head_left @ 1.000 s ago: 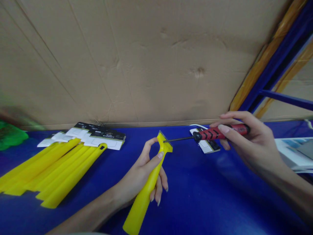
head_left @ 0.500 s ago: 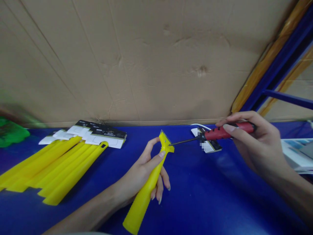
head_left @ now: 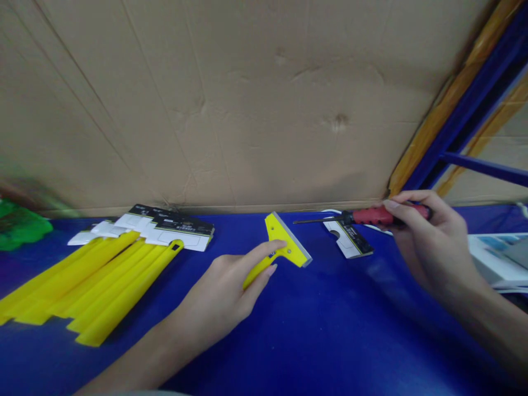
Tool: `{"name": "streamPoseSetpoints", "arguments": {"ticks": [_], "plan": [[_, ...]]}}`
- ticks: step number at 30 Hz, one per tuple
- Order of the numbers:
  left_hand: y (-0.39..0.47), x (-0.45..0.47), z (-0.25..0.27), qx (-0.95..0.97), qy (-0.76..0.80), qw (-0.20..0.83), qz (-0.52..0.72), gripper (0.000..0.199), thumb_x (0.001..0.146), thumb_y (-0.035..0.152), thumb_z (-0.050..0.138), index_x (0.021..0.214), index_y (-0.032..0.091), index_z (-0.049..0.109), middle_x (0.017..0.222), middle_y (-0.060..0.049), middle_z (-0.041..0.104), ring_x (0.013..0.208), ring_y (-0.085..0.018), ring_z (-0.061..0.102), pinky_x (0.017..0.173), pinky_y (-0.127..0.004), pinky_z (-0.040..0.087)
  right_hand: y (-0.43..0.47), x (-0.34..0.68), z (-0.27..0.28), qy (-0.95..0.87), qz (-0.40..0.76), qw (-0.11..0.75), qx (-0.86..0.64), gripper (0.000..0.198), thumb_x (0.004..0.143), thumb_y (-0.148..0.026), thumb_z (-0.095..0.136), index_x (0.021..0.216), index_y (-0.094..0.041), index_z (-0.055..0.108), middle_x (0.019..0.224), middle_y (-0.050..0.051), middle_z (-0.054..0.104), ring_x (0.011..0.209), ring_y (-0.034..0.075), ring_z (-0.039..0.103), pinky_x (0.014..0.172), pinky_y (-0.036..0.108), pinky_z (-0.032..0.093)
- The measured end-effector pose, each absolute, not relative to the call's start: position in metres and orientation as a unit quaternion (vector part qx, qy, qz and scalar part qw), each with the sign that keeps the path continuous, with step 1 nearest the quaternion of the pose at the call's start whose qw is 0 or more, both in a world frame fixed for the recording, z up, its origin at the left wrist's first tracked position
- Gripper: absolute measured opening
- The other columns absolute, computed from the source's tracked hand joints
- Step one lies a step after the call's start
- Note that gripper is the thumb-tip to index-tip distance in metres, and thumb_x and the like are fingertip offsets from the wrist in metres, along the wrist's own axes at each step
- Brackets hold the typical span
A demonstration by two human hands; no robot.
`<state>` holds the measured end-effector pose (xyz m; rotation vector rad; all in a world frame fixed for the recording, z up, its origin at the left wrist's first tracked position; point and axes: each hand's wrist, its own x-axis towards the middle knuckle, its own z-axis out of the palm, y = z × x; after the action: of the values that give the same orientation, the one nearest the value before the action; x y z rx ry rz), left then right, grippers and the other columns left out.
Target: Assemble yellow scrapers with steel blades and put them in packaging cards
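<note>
My left hand [head_left: 235, 289] is closed around the neck of a yellow scraper [head_left: 287, 242]. The scraper's wide head, with a metal blade along its far edge and two small screw spots, faces up and to the right; most of its handle is hidden under the hand. In my right hand [head_left: 433, 236] is a screwdriver [head_left: 373, 215] with a red and black grip, held by the fingers. Its dark shaft points left, and the tip is apart from the scraper head. Behind the shaft lies a folded black and white card [head_left: 350, 240] with a rounded notch.
Several yellow handles [head_left: 124, 289] with black and white cards [head_left: 179, 231] lie fanned at the left. A green object [head_left: 22, 225] sits at the far left. Cardboard [head_left: 256, 104] stands behind the blue table [head_left: 330, 330]. A white box [head_left: 495, 258] is at the right by a blue frame.
The scraper has been turned over so its head lies broad side up, and my left hand has shifted its grip. The screwdriver tip has lifted off the head, up and away.
</note>
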<state>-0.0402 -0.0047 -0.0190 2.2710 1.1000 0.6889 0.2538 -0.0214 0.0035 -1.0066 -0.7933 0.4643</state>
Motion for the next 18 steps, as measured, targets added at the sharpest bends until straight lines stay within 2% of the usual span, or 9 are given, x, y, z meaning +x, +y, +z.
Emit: {"name": "streamPoseSetpoints", "arguments": {"ticks": [3,7,10,13,18], "plan": [[0.0,-0.043,-0.022,0.87,0.392,0.159,0.255,0.036,0.101,0.033,0.059,0.136,0.029,0.068,0.068,0.001,0.071,0.051,-0.015,0.06,0.053,-0.023,0.041,-0.025,0.25,0.003,-0.392,0.218,0.776,-0.444,0.022,0.061,-0.022,0.089,0.071,-0.024,0.068,0.068,-0.002,0.066,0.067,0.016,0.063,0.064,0.032,0.05],[0.002,-0.042,-0.023,0.866,0.398,0.15,0.263,0.037,0.101,0.034,0.059,0.136,0.027,0.068,0.058,0.004,0.063,0.044,-0.014,0.052,0.048,-0.024,0.034,-0.028,0.249,-0.001,-0.418,0.22,0.746,-0.469,0.02,0.065,-0.026,0.087,0.075,-0.024,0.07,0.074,0.0,0.069,0.076,0.019,0.068,0.071,0.034,0.053],[0.002,-0.042,-0.023,0.868,0.399,0.148,0.256,0.037,0.102,0.035,0.058,0.137,0.027,0.067,0.056,0.005,0.062,0.042,-0.014,0.05,0.048,-0.024,0.032,-0.028,0.252,-0.004,-0.433,0.209,0.724,-0.495,0.02,0.067,-0.028,0.088,0.077,-0.024,0.07,0.078,0.0,0.069,0.078,0.019,0.067,0.073,0.033,0.052],[0.002,-0.043,-0.024,0.872,0.398,0.136,0.25,0.036,0.102,0.034,0.058,0.136,0.027,0.067,0.063,0.002,0.069,0.046,-0.015,0.057,0.049,-0.024,0.035,-0.028,0.253,-0.005,-0.426,0.255,0.727,-0.474,0.02,0.068,-0.029,0.086,0.077,-0.024,0.069,0.076,0.0,0.069,0.075,0.018,0.065,0.07,0.031,0.052],[0.003,-0.044,-0.025,0.874,0.398,0.126,0.25,0.033,0.102,0.034,0.057,0.133,0.027,0.068,0.086,-0.004,0.081,0.059,-0.019,0.07,0.056,-0.026,0.043,-0.026,0.253,-0.008,-0.432,0.262,0.711,-0.489,0.02,0.066,-0.028,0.087,0.074,-0.023,0.07,0.076,0.0,0.068,0.073,0.017,0.063,0.063,0.028,0.051]]}}
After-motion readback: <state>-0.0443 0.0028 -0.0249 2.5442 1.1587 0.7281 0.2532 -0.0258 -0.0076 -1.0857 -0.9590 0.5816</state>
